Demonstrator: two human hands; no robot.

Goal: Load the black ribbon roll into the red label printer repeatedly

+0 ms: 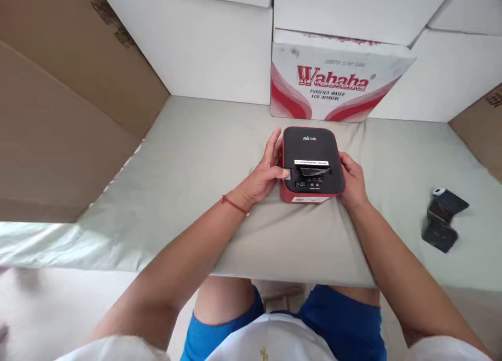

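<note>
A small red and black printer (312, 162) sits on the grey-green cloth-covered table (188, 183), straight in front of me. My left hand (266, 170) presses against its left side, fingers stretched up along the casing and thumb resting on the black top near the slot. My right hand (353, 180) cups the right side, fingers curled round the red edge. A white label strip runs across the top above the slot, and small buttons sit below it.
A white Wahaha water carton (333, 78) stands just behind the printer, among plain white boxes. Brown cardboard (58, 115) walls the left side. A black folded device (443, 220) lies on the cloth at the right. The table's front edge is over my knees.
</note>
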